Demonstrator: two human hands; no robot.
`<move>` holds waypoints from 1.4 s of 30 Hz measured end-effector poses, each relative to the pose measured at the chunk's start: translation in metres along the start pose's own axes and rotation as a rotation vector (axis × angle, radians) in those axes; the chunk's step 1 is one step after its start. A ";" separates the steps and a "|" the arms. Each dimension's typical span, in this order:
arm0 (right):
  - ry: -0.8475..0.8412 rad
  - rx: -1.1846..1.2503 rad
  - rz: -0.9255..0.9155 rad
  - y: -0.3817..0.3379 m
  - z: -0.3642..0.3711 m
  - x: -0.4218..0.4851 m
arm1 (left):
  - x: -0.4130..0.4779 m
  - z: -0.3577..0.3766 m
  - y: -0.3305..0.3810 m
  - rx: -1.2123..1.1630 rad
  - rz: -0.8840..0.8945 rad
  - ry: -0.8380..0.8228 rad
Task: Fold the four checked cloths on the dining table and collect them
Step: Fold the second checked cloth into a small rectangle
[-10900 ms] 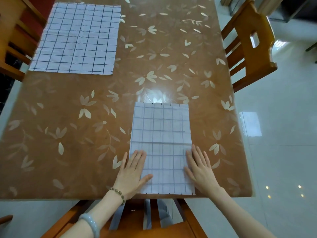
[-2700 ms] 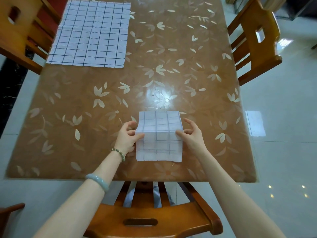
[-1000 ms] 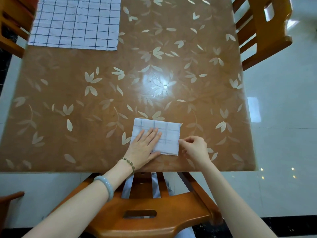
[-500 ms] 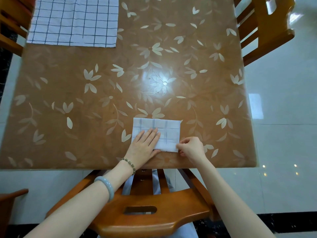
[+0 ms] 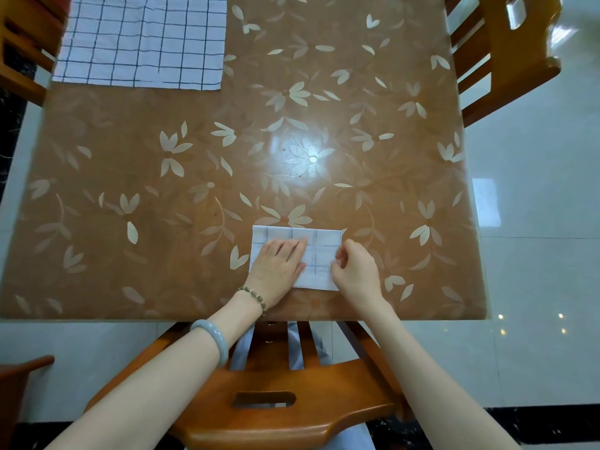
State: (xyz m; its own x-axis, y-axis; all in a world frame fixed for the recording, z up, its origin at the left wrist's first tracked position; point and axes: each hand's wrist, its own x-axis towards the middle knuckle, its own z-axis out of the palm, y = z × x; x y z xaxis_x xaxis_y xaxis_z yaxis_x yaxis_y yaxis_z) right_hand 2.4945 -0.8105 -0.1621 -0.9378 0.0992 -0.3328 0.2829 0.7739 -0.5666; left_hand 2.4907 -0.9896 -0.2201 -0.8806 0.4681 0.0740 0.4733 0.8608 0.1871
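Note:
A small folded checked cloth (image 5: 319,251) lies near the front edge of the dining table (image 5: 162,196). My left hand (image 5: 279,266) rests flat on the cloth's left half, fingers together, pressing it down. My right hand (image 5: 355,271) pinches the cloth's right edge between thumb and fingers. A second checked cloth (image 5: 143,43), white with dark lines, lies spread flat at the table's far left corner. No other checked cloths show.
The table has a glossy brown top with a pale leaf pattern. A wooden chair (image 5: 276,397) stands between me and the table's front edge. Another wooden chair (image 5: 506,53) is at the far right, and one more (image 5: 22,50) at the far left. Shiny white floor tiles surround it.
The cloth went from a long strip to a small folded rectangle. My left hand stays pressed on it; my right hand has moved up along its right edge and pinches it.

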 end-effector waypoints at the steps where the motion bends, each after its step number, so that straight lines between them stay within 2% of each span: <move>1: 0.089 0.002 -0.119 -0.007 0.006 0.003 | 0.003 0.000 -0.001 0.008 0.008 0.000; 3: 0.177 -0.049 -0.323 -0.017 0.026 0.012 | 0.005 0.002 -0.003 0.023 0.028 0.000; 5: 0.130 -0.145 -0.466 -0.013 0.048 0.023 | 0.005 0.005 -0.003 0.019 0.023 -0.011; 8: 0.055 -0.286 -0.532 -0.002 0.064 0.029 | 0.004 0.005 -0.005 -0.009 0.003 -0.120; 12: 0.023 -0.435 -0.499 0.001 0.065 0.027 | 0.002 0.002 -0.008 0.003 -0.031 -0.229; 15: 0.000 -0.527 -0.461 0.009 0.063 0.029 | 0.000 0.003 -0.020 -0.033 -0.136 -0.251; 20: -0.015 -0.543 -0.416 0.013 0.064 0.028 | -0.006 -0.004 -0.047 0.132 -0.212 -0.351; 22: -0.014 -0.541 -0.405 0.010 0.064 0.027 | -0.009 -0.010 -0.060 0.176 -0.329 -0.327; 24: -0.011 -0.538 -0.399 0.010 0.063 0.028 | -0.011 -0.016 -0.061 0.185 -0.376 -0.224; 28: -0.005 -0.541 -0.392 0.009 0.064 0.027 | 0.000 -0.012 -0.021 0.086 -0.022 -0.168; 30: 0.003 -0.543 -0.398 0.010 0.064 0.027 | 0.002 -0.007 -0.012 0.035 0.012 -0.224; 35: 0.018 -0.539 -0.412 0.012 0.064 0.029 | -0.003 0.000 -0.023 0.036 -0.073 -0.314; 39: -0.002 -0.549 -0.404 0.011 0.064 0.029 | -0.011 -0.003 -0.040 0.096 -0.209 -0.289; 42: 0.000 -0.543 -0.387 0.011 0.064 0.028 | -0.014 -0.011 -0.050 0.151 -0.397 -0.242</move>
State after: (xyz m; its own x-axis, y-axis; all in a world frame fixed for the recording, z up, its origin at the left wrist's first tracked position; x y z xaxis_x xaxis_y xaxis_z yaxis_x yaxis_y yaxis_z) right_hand 2.4839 -0.8391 -0.2255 -0.9512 -0.2494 -0.1815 -0.2162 0.9587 -0.1847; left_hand 2.4794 -1.0410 -0.2196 -0.9713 0.1159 -0.2076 0.1164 0.9932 0.0095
